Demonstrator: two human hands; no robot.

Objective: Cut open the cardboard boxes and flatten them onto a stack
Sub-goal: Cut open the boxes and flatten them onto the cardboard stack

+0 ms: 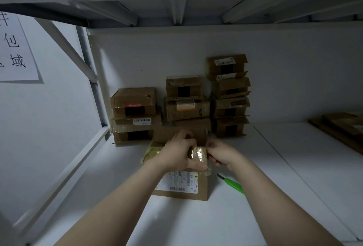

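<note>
An opened cardboard box (182,188) with a white shipping label sits on the white shelf in front of me, its far flap raised. My left hand (176,151) grips the box's top edge and a strip of shiny packing tape (198,153). My right hand (220,154) pinches the other end of that tape. A green-handled knife (232,183) lies on the shelf just right of the box, partly under my right forearm.
Three piles of sealed cardboard boxes (186,106) stand against the back wall. Flattened cardboard (341,125) lies at the far right. A shelf deck hangs low overhead, a metal upright (92,80) stands at the left, and a paper sign (15,49) is on the left wall.
</note>
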